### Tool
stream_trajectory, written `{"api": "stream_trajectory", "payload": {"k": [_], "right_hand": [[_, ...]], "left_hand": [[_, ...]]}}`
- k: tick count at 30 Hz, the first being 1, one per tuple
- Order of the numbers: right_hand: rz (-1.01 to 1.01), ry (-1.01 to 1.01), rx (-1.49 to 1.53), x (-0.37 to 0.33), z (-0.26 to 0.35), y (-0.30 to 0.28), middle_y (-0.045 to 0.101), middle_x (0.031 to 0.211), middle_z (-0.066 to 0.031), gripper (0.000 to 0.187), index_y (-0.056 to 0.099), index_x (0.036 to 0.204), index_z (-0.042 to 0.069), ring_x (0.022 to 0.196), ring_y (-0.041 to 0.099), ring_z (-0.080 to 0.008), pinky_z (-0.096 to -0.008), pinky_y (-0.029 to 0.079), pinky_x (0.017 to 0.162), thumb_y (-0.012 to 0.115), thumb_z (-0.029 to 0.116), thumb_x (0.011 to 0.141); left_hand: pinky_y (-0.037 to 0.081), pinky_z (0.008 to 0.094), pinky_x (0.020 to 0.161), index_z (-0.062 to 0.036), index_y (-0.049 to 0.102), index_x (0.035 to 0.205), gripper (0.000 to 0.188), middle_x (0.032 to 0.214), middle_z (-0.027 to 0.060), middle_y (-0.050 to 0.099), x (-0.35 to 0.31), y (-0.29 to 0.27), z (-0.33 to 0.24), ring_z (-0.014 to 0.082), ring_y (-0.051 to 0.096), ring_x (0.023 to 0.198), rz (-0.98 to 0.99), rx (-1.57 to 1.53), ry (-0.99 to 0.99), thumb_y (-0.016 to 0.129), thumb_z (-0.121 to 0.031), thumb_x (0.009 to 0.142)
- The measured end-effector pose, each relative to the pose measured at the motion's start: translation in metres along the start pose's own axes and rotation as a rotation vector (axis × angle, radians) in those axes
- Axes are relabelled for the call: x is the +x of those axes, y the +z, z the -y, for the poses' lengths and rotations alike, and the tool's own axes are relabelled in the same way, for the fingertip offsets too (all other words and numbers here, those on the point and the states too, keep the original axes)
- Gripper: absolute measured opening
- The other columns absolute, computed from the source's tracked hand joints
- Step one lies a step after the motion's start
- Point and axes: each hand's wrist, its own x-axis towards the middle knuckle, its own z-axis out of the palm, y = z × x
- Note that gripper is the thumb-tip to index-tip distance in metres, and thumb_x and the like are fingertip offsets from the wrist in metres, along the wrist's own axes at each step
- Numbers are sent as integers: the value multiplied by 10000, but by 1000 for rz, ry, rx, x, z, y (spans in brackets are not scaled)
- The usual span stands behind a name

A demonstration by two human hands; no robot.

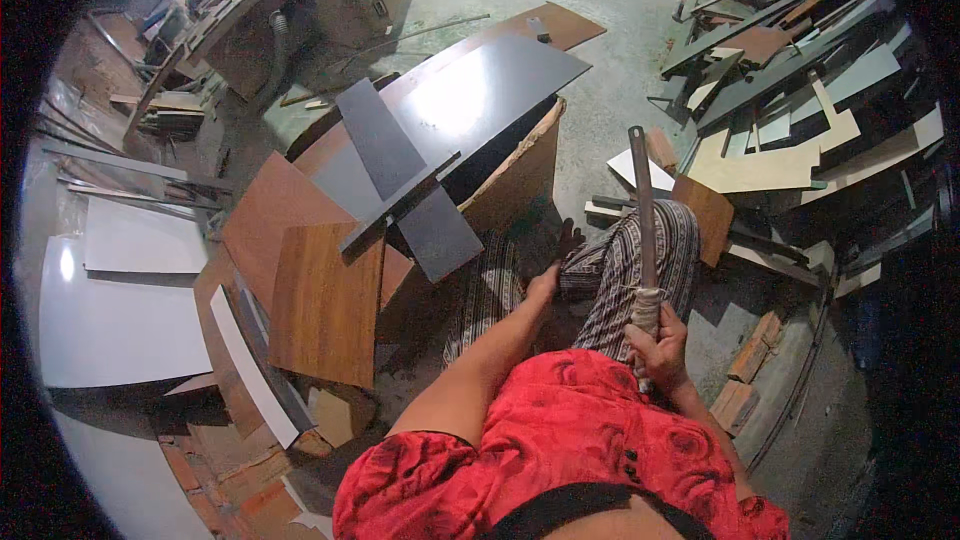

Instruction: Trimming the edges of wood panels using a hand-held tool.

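My right hand (660, 348) is closed around the wrapped, pale handle (648, 310) of a long flat metal blade (645, 210). The blade points away from me over my right knee and has a hole near its tip. My left hand (562, 258) reaches down between my knees in shadow, its fingers stretched out and apart, with nothing visible in them. Ahead and to the left, a grey panel (500, 80) lies on brown boards. Dark grey strips (385, 135) lie crossed on it, one of them a smaller piece (440, 235) near my left knee.
Wood-grain boards (325, 305) and white sheets (130, 320) lie at the left. At the right is a heap of offcuts (770, 155), with bricks (755, 345) nearer me. A brown board (703, 215) leans beside my right knee. Concrete floor (600, 70) stretches beyond the panels.
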Motion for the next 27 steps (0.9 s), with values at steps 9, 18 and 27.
{"api": "stream_trajectory", "payload": {"k": [9, 18, 27], "right_hand": [[-34, 206, 60, -5, 21, -2, 549, 757, -16, 222, 539, 891, 48, 643, 518, -112, -271, 436, 578, 658, 114, 716], [-37, -36, -4, -2, 14, -2, 533, 739, -13, 216, 530, 901, 54, 569, 524, -95, -239, 444, 476, 650, 121, 734], [-96, 183, 103, -6, 16, 0, 519, 706, 3, 173, 533, 852, 50, 593, 507, -97, -260, 434, 528, 639, 105, 728]], "left_hand": [[440, 342, 742, -28, 628, 1012, 534, 985, 97, 620, -49, 9, -34, 220, 577, 851, 309, -285, -63, 577, -497, 762], [445, 352, 723, -30, 626, 1005, 505, 942, 90, 622, -35, 11, -28, 229, 579, 804, 203, -284, -38, 620, -461, 742], [439, 340, 742, -15, 629, 989, 514, 973, 97, 615, -43, 10, -30, 224, 571, 842, 262, -286, -35, 652, -452, 721]]}}
